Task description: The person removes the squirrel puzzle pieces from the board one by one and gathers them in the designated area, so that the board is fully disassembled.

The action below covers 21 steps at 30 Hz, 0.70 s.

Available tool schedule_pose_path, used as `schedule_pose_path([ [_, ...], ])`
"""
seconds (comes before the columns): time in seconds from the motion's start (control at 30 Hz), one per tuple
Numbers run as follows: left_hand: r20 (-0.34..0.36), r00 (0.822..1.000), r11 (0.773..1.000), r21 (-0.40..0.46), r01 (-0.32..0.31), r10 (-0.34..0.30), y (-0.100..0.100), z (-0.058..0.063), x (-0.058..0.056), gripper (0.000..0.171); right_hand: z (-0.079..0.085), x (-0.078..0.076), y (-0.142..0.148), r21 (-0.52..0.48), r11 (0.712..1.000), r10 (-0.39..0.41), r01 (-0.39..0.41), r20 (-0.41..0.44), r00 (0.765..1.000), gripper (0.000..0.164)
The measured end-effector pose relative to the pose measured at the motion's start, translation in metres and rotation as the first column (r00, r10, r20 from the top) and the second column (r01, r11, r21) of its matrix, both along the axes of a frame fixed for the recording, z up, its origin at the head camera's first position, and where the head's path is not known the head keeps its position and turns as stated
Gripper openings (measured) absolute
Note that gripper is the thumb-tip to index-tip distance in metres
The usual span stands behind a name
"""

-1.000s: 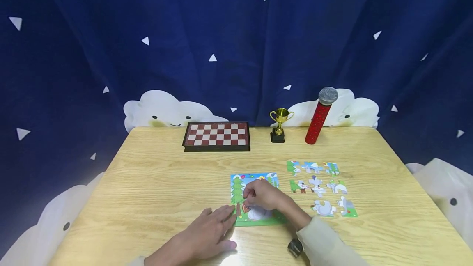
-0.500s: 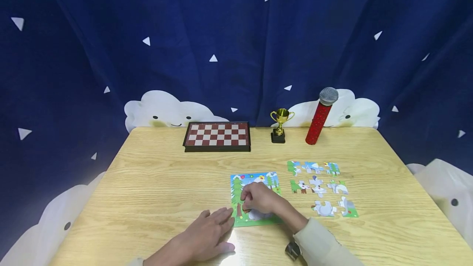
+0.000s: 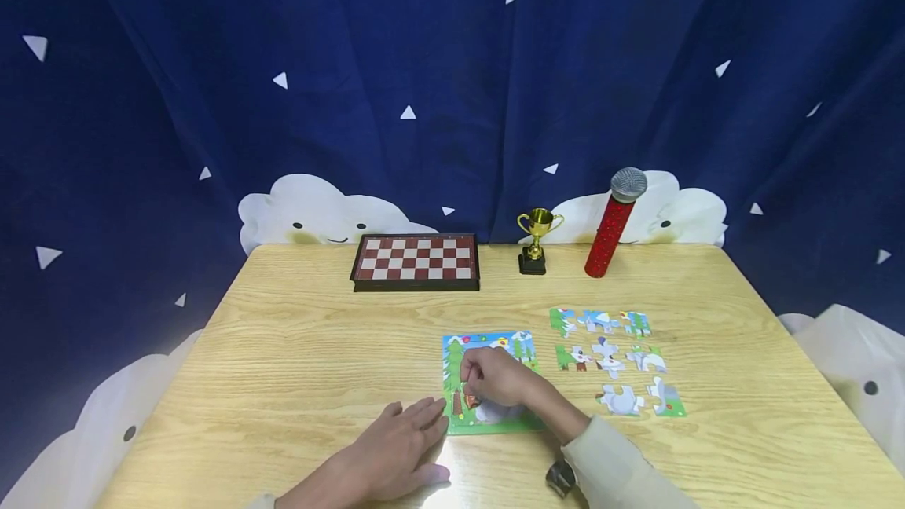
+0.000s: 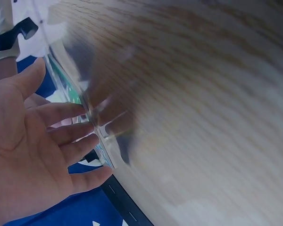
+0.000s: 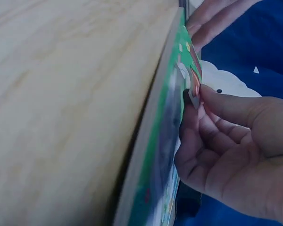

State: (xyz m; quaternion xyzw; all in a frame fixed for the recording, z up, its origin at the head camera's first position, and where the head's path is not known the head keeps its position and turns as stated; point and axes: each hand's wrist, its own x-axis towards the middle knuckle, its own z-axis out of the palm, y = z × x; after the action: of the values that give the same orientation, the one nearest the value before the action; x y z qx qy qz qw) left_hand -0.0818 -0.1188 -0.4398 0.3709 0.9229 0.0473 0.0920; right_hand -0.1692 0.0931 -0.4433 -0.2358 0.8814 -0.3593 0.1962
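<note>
A picture puzzle board (image 3: 488, 426) with trees, blue sky and green ground lies at the middle front of the table. Over its lower left part, my right hand (image 3: 498, 379) pinches a puzzle piece (image 5: 195, 81) between thumb and index finger. The piece carries green, orange and brown print and is tilted to the board; the right wrist view shows it close against the surface. My left hand (image 3: 399, 450) lies palm down with fingers extended, its fingertips (image 4: 105, 172) at the board's left edge. The right hand covers part of the board's middle.
Several loose puzzle pieces (image 3: 621, 400) lie in rows right of the board. A checkered game board (image 3: 415, 259), a gold trophy cup (image 3: 538, 225) and a red microphone (image 3: 610, 238) stand along the back. A small dark object (image 3: 561, 478) is by the right sleeve.
My right hand has shifted slightly left over the board, still pinching the piece. The left hand has stayed nearly in place at the board's edge. Loose pieces have not moved.
</note>
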Motion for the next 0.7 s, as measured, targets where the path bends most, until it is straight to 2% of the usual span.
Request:
schedule_pose_path([
  [0.3,0.032,0.999,1.0,-0.003,-0.014,0.014,0.001,0.002,0.0,0.071,0.012,-0.006,0.016,-0.045,0.999,-0.006,0.007,0.022,1.0,0.004],
  [0.7,0.024,0.999,1.0,0.0,-0.023,0.023,0.003,0.002,0.002,0.071,0.028,-0.016,0.072,-0.074,0.997,-0.036,0.038,0.02,0.999,0.004],
])
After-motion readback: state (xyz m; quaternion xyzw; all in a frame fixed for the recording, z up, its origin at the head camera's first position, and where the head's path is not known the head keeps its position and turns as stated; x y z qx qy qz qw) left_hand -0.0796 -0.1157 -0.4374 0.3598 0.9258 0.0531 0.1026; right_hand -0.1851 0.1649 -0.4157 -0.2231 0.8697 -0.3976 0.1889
